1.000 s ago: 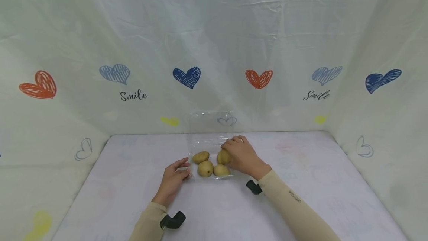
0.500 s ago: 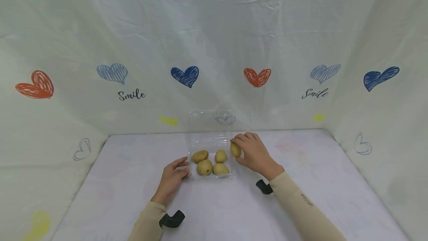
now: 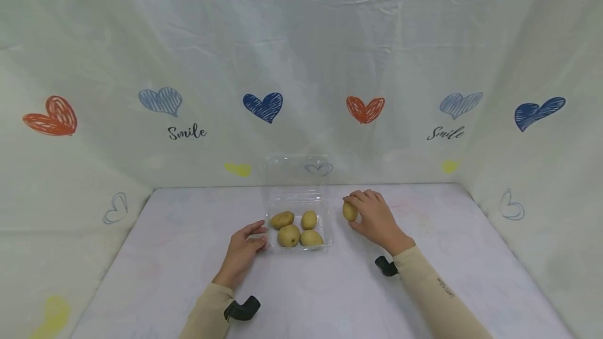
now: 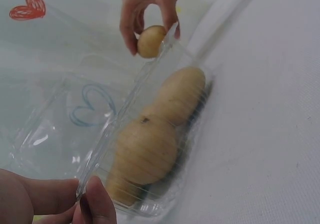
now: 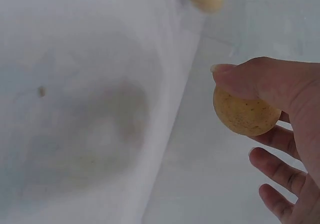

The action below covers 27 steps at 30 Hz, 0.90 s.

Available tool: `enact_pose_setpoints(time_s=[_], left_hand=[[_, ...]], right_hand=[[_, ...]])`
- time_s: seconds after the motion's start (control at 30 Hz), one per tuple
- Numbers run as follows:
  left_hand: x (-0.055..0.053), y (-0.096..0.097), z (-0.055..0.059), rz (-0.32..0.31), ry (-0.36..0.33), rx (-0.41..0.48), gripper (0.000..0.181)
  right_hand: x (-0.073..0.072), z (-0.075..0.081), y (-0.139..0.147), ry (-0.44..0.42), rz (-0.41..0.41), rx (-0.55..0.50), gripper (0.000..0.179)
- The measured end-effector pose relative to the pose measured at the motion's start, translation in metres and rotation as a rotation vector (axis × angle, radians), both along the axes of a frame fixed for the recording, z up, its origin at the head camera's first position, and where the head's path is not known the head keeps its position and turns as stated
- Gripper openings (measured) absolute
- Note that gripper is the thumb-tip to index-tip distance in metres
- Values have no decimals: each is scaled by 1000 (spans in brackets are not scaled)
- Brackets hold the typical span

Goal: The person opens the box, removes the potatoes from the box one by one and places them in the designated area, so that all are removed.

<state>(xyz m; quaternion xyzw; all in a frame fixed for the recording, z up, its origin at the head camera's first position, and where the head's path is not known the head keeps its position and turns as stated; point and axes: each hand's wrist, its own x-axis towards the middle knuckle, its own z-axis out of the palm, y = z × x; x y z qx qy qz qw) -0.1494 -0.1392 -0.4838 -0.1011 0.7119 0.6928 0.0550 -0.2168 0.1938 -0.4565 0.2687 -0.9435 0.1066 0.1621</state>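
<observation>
A clear plastic clamshell container (image 3: 328, 234) lies with its lid (image 3: 297, 177) raised at the back. Several potatoes (image 3: 289, 235) sit inside it, seen through the ribbed wall in the left wrist view. At its left side my left hand (image 3: 245, 250) pinches the rim between thumb and fingers (image 4: 55, 196). To the right of the container, my right hand (image 3: 377, 221) grips one potato (image 5: 247, 115) between thumb and fingertips. That potato is held up above the table, and the lower fingers of this hand are spread apart from it in the right wrist view.
The table (image 3: 301, 297) has a pale cloth cover. Behind it hangs a white sheet (image 3: 405, 150) printed with hearts and "Smile". More of this sheet stands at both sides. A dark curved piece (image 3: 242, 308) is on each wrist.
My right hand has lifted a potato out of the container and moved it to the right, away from the side wall. The left hand has stayed at the rim.
</observation>
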Motion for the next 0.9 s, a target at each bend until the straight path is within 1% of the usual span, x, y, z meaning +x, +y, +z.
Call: enact_pose_setpoints(time_s=[0.47,0.67,0.9], left_hand=[[-1,0,-2,5,8,2,48],[-1,0,-2,5,9,-15,47],[0,1,-1,13,3,-10,46]], right_hand=[[-8,-25,25,-92,-53,-30,57],[-10,-30,30,-109,-61,-35,58],[-10,-32,31,-148,-75,-44,58]])
